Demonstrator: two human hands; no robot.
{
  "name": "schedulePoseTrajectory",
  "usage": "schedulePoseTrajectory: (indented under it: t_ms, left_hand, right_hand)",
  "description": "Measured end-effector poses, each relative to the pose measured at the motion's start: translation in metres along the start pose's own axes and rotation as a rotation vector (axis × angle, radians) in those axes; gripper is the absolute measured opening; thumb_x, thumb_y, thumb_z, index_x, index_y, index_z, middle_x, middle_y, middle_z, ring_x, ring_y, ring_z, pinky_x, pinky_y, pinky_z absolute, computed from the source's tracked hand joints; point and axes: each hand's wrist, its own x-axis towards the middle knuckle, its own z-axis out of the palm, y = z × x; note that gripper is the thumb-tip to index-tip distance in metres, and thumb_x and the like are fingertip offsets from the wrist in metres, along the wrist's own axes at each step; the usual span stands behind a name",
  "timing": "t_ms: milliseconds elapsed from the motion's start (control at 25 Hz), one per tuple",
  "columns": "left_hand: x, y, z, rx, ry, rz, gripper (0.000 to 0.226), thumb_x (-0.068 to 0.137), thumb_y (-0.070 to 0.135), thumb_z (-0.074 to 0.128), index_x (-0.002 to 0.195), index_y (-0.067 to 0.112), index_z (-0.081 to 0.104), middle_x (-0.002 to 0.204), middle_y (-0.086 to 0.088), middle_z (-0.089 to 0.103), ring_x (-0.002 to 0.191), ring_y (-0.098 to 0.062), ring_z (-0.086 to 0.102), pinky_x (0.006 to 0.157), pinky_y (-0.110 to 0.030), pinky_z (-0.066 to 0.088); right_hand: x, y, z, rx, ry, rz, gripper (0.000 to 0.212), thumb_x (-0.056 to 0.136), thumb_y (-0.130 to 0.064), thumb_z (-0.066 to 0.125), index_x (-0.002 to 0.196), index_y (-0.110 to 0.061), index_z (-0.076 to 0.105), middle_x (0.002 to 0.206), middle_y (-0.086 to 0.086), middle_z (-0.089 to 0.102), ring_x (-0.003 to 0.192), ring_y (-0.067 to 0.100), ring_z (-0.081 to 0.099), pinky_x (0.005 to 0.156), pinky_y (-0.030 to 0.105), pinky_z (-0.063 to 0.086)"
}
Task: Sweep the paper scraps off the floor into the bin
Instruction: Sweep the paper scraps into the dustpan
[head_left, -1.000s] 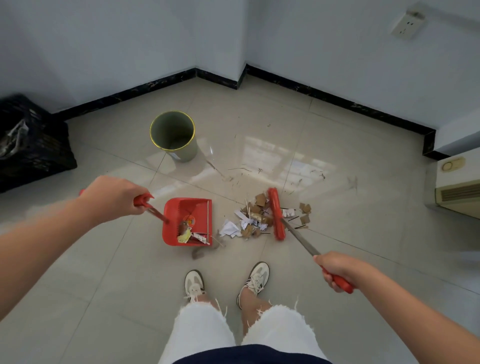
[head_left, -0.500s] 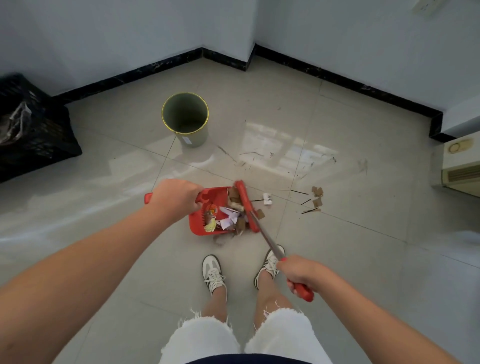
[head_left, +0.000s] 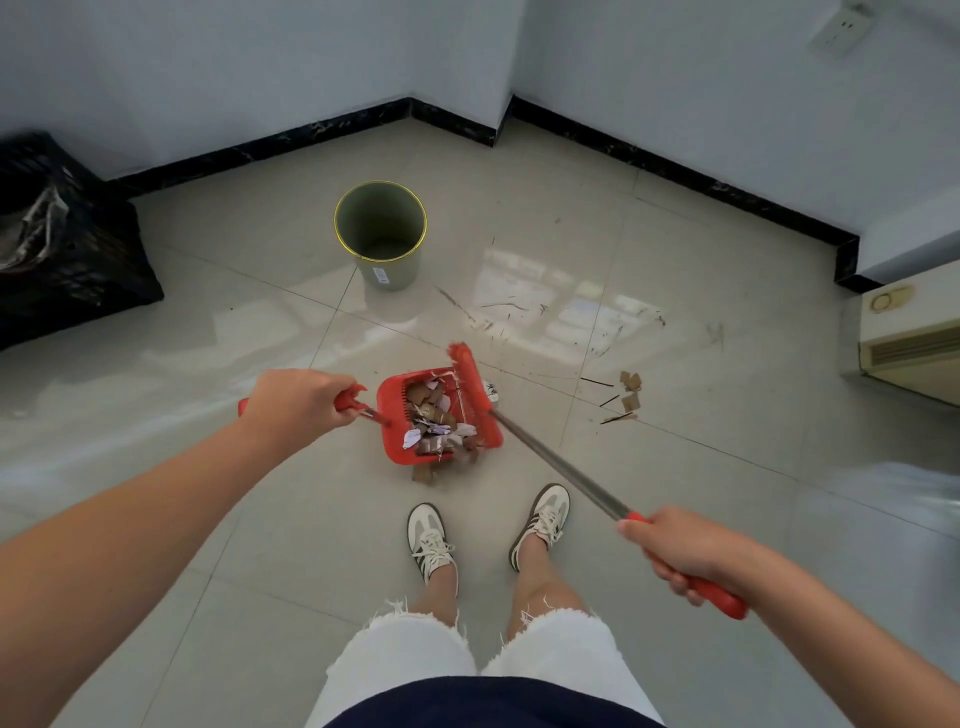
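Far left: black crate (head_left: 67, 249) against the wall, something crumpled in it, can't tell what. Left hand (head_left: 296, 402) next, grip wrapped tight on the red dustpan handle (head_left: 347, 400). Dustpan (head_left: 389, 415) sits low at the floor (head_left: 260, 545), loaded with brown and white paper scraps (head_left: 434, 415); a few brown bits (head_left: 423, 474) lie just off its near edge, spilled or not yet in. Behind it, the green bin (head_left: 382, 234) stands upright, well apart from the pan, looks empty or near empty inside. Broom head (head_left: 470, 379) rests along the pan's right edge, touching it, shaft running down-right to the right hand (head_left: 691, 556), grip closed on the red broom handle (head_left: 719, 597).

Step in hand, as I judge it: main pile is swept into the pan, collecting phase mostly done. Right of the pan, loose scraps (head_left: 630, 389) and thin dark slivers (head_left: 608, 402) remain on the floor, clear of the broom.

Next move calls for either a second sweep to pull those right-side bits and the near-edge bits in, or lifting the pan level and tipping it over the bin. Pan is heaped, so tilt risks spilling.
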Motion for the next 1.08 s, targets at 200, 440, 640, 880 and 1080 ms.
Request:
schedulePoseTrajectory:
  t_ms: [200,440,640,880,1080]
  left_hand:
    - [-0.036,-0.028,-0.02,-0.027,0.088,-0.1,0.016,0.071,0.031,0.08,0.083,0.022,0.073,0.064,0.0,0.069,0.062,-0.029,0.065,0.05,-0.024,0.037]
    - [-0.053,-0.046,-0.051,-0.058,0.065,-0.241,0.018,0.074,0.037,0.077,0.087,0.026,0.073,0.075,0.001,0.072,0.075,-0.027,0.065,0.058,-0.028,0.04]
    - [-0.084,-0.076,-0.074,0.057,0.062,-0.134,0.021,0.068,0.037,0.082,0.086,0.03,0.074,0.065,0.004,0.069,0.062,-0.025,0.064,0.05,-0.023,0.036]
    - [-0.087,-0.101,-0.071,0.201,-0.106,-0.002,0.016,0.067,0.045,0.079,0.078,0.043,0.068,0.057,0.016,0.063,0.051,-0.013,0.059,0.043,-0.018,0.035]
    - [-0.086,-0.097,-0.046,0.198,-0.213,-0.012,0.012,0.074,0.048,0.071,0.083,0.04,0.067,0.061,0.015,0.062,0.056,-0.011,0.057,0.047,-0.02,0.036]
  right_hand:
    - [-0.002,0.014,-0.016,-0.123,0.149,0.024,0.038,0.095,-0.037,0.044,0.071,-0.008,0.045,0.042,0.005,0.045,0.031,0.017,0.039,0.038,0.02,0.036]
    - [0.049,-0.006,-0.003,-0.136,0.18,0.084,0.04,0.095,-0.029,0.037,0.065,-0.003,0.046,0.044,0.013,0.046,0.035,0.021,0.041,0.044,0.023,0.034]
    - [0.071,-0.017,0.008,-0.021,0.097,0.193,0.037,0.097,-0.028,0.037,0.068,-0.005,0.039,0.032,0.005,0.04,0.032,0.013,0.035,0.045,0.018,0.026]
    - [0.067,-0.02,0.029,-0.086,0.084,0.215,0.047,0.098,-0.032,0.031,0.06,-0.007,0.039,0.041,0.009,0.039,0.03,0.014,0.033,0.045,0.014,0.025]
    - [0.058,-0.026,0.061,-0.131,0.034,0.188,0.041,0.095,-0.018,0.029,0.058,-0.005,0.04,0.051,0.012,0.038,0.034,0.014,0.033,0.046,0.018,0.024]
